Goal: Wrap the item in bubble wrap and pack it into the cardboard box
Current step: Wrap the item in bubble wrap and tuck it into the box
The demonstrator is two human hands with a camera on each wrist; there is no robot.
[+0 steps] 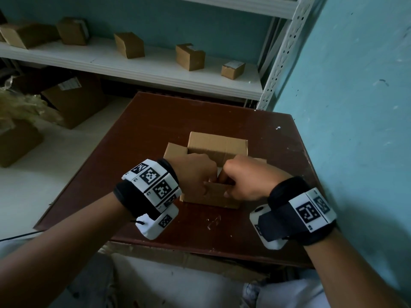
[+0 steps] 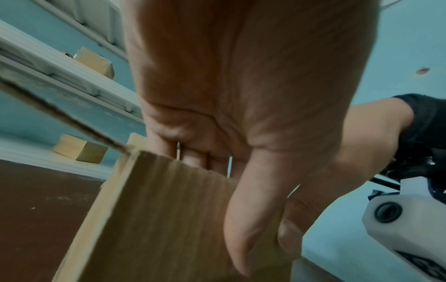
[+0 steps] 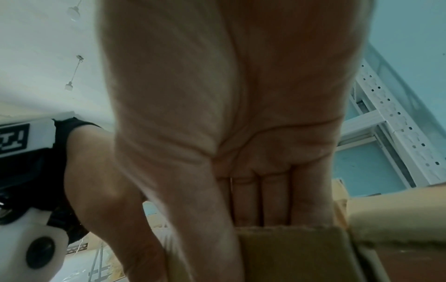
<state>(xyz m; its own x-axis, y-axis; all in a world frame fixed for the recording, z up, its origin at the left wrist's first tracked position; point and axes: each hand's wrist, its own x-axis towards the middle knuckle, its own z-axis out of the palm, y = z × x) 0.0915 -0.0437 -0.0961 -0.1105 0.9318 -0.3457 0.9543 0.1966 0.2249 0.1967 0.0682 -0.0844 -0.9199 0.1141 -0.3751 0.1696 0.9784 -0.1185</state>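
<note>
A small brown cardboard box (image 1: 218,145) stands with its flaps up in the middle of the dark brown table (image 1: 144,134). My left hand (image 1: 200,174) and right hand (image 1: 241,177) meet at its near flap (image 1: 213,196). In the left wrist view the thumb (image 2: 246,219) lies on the outside of the flap (image 2: 169,209) and the fingers go down behind it. In the right wrist view the fingers (image 3: 275,200) likewise dip behind the flap (image 3: 289,251). The hands hide the inside of the box. No wrapped item or bubble wrap shows.
Behind the table, a white metal shelf (image 1: 155,70) carries several small cardboard boxes (image 1: 129,45). Larger cartons (image 1: 73,101) sit on the floor at the left. A blue wall (image 1: 355,107) runs close along the table's right side.
</note>
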